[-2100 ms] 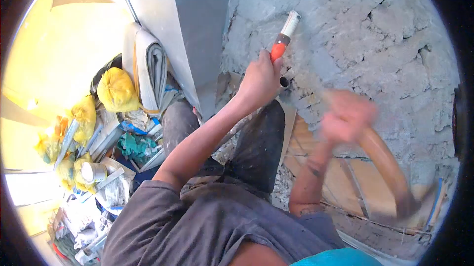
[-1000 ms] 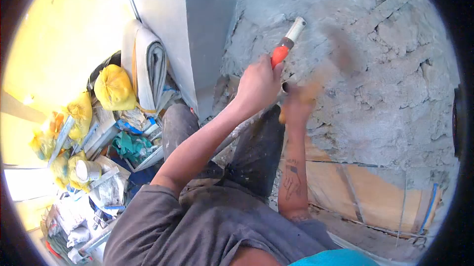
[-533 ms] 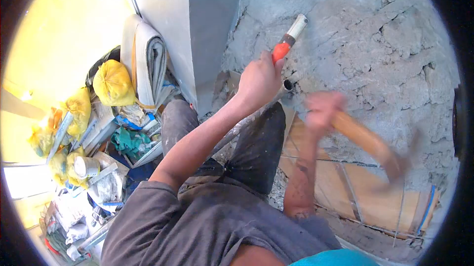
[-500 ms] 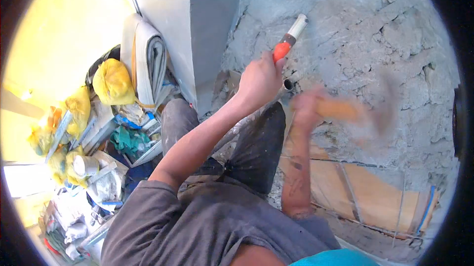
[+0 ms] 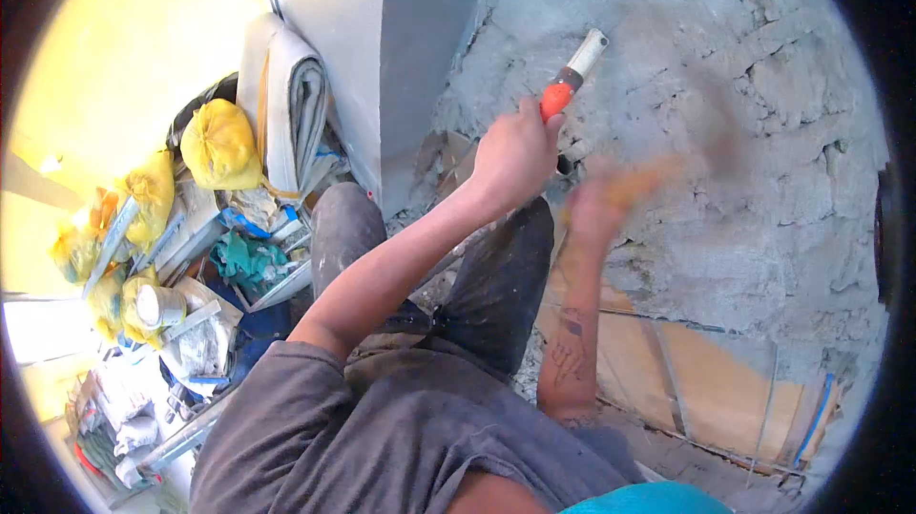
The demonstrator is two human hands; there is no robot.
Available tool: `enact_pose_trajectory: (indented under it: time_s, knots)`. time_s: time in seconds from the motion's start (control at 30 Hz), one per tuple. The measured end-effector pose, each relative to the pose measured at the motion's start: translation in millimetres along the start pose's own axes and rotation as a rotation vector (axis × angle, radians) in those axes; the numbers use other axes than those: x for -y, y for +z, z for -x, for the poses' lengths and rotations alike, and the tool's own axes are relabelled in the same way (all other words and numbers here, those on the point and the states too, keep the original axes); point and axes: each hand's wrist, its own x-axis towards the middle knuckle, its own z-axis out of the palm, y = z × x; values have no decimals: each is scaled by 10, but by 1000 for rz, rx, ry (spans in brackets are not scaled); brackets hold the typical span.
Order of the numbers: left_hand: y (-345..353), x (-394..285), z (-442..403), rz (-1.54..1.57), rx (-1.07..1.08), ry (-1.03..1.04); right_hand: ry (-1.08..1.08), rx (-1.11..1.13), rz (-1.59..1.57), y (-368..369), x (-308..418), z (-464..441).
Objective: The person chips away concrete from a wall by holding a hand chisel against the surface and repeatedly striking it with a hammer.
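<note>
My left hand (image 5: 515, 159) is closed around a chisel (image 5: 584, 56) with a red-orange grip and a pale metal end that points up and right, in front of the rough grey wall (image 5: 658, 46). To its right, my right hand (image 5: 593, 210) grips a hammer (image 5: 651, 180) by its light wooden handle. Hammer head and right hand are smeared by motion. The head is out to the right, apart from the chisel. A dark pipe opening (image 5: 564, 166) shows just beside my left hand.
On the left lie a rolled grey mat (image 5: 298, 113), yellow bags (image 5: 221, 144), a white tub (image 5: 160, 307) and mixed debris. A smooth grey column (image 5: 420, 56) stands ahead. Tan boards (image 5: 706, 371) and a blue strip (image 5: 814, 419) are at lower right.
The hammer has swung, its handle now tilted further upward and its head higher. My left hand keeps its hold on the chisel. The view has shifted slightly.
</note>
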Motion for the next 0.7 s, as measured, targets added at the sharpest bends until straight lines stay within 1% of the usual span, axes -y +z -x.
enact_pose_trajectory:
  time_s: [0.03,0.07,0.13,0.17,0.23,0.27,0.33,0.37,0.43,0.47,0.5,0.53,0.6,0.63,0.7]
  knots:
    - [4,-1,45,-1,8,4,565,178,291,66,127,119]
    - [20,-5,100,-3,20,5,574,170,291,-30,97,182]
    - [-29,-7,24,-17,1,-25,210,129,405,-65,114,113]
    - [-16,2,58,-17,14,-30,224,126,410,-176,164,176]
    - [-40,-20,25,-34,16,-19,193,-41,314,-243,738,160]
    - [-50,-26,17,-30,17,-21,193,-41,319,-261,820,158]
    - [-40,-40,16,-11,14,-8,-7,-159,-363,-293,897,145]
    - [-23,-52,6,-4,16,-7,-10,-159,-355,-274,762,111]
    - [-27,-59,1,-64,11,-10,-253,-210,-374,-145,133,45]
    - [-33,-50,-14,-62,3,-11,-88,-199,-31,-60,-268,53]
    - [-47,-43,-16,-71,0,14,78,-182,311,74,-299,83]
    - [-48,-42,24,-82,11,40,85,-180,313,15,-273,128]
    - [-126,-102,65,-135,35,27,-86,93,649,-101,-52,126]
    - [-247,-158,28,-181,40,3,-103,96,640,-68,43,51]
    - [-478,-206,210,-274,148,135,169,37,420,-244,182,227]
